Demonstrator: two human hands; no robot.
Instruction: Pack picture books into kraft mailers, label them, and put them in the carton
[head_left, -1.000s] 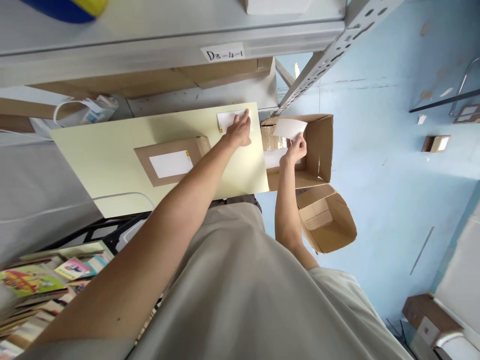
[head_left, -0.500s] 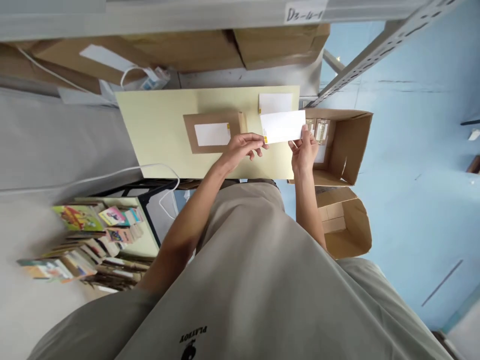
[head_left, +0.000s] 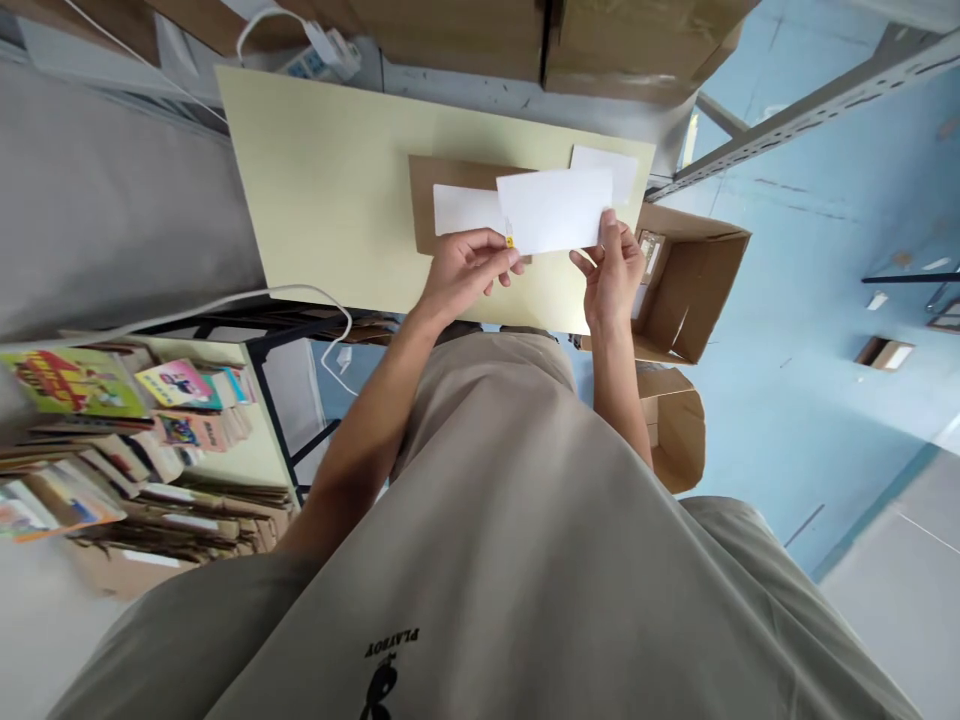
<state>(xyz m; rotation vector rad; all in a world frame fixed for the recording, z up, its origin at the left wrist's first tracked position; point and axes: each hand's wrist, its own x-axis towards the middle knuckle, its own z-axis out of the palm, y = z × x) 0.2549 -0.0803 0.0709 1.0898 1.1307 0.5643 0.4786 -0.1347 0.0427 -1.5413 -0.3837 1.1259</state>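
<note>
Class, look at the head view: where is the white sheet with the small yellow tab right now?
The white sheet is held up between the left hand and right hand, above the pale table, partly covering the brown envelope.

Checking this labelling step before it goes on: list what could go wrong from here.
1. The white label is pinched only at its two ends, by the left hand and right hand; it may curl or land crooked.
2. The brown mailer under it already carries a white label, so a double label is possible.
</note>
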